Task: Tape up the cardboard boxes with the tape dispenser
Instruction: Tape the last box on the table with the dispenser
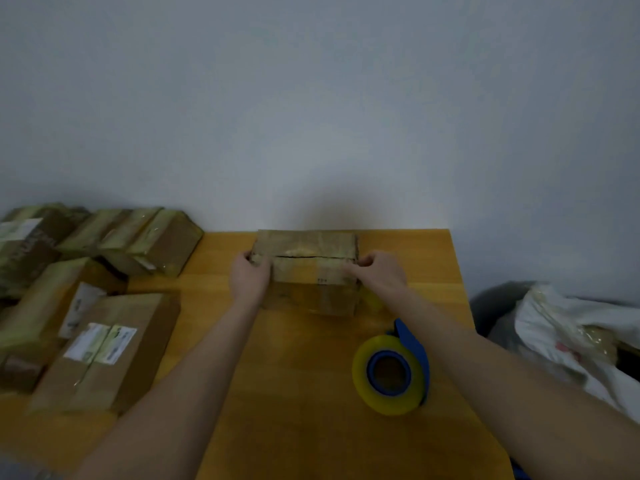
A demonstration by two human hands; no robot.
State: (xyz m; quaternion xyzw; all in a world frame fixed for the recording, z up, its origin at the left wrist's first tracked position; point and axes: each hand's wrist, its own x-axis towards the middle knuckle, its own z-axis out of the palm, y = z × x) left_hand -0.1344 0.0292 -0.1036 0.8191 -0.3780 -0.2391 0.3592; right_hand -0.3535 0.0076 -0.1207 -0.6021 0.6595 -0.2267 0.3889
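Head view of a taping station. A cardboard box (pixel 306 271) stands on the orange wooden worktop (pixel 311 445), its far side close to the pale wall (pixel 311 98); its top flaps meet along a dark seam that runs from left to right, and glossy tape already covers parts of its surface. The left hand (pixel 250 275) grips the box's left end with fingers curled over the top edge, and the right hand (pixel 375 271) grips its right end likewise, fingers bent onto the top. A small dark mark is printed on the near face of the box but is too blurred to read. The tape dispenser (pixel 394 372), blue with a yellowish roll of tape, lies on the worktop nearer the viewer than the box and to its right, apart from both hands. To the left of the box lie other cardboard boxes (pixel 152 244), several wrapped in tape; the nearest one carries a white label (pixel 100 342) with green print, its writing illegible. To the right of the box, beyond the worktop's edge, a dark bin (pixel 491 306) holds crumpled white material (pixel 561 327).
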